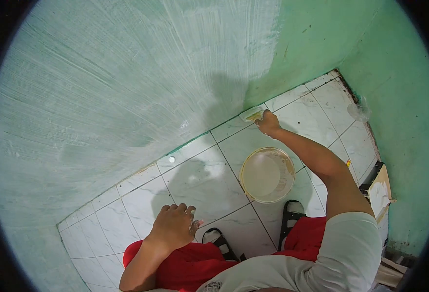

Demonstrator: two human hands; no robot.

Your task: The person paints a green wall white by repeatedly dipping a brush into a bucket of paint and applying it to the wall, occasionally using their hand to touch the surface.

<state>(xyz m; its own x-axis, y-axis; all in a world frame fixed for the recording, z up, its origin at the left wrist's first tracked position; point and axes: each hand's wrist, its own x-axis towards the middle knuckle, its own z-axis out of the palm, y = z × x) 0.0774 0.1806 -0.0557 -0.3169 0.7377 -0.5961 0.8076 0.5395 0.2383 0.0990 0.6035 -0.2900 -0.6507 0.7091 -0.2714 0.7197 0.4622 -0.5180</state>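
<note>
My right hand (269, 123) grips a flat spreading tool (253, 115) with a yellowish part, low down where the green wall meets the tiled floor. Its blade lies near the wall's bottom edge. My left hand (174, 225) hovers over my left knee, fingers curled, with white smears on the thumb and forefinger; whether it holds anything is hidden. Between my arms, a round bucket (267, 175) of whitish material stands on the tiles. White streaks cover much of the wall (141, 63) ahead, while its right part (311, 39) is plain green.
A small white round object (171, 159) lies by the wall's base. Crumpled clear plastic (360, 111) sits at the right wall. A box-like object (381, 192) with white smears stands beyond my right elbow. My sandalled feet (220, 243) are on the tiles.
</note>
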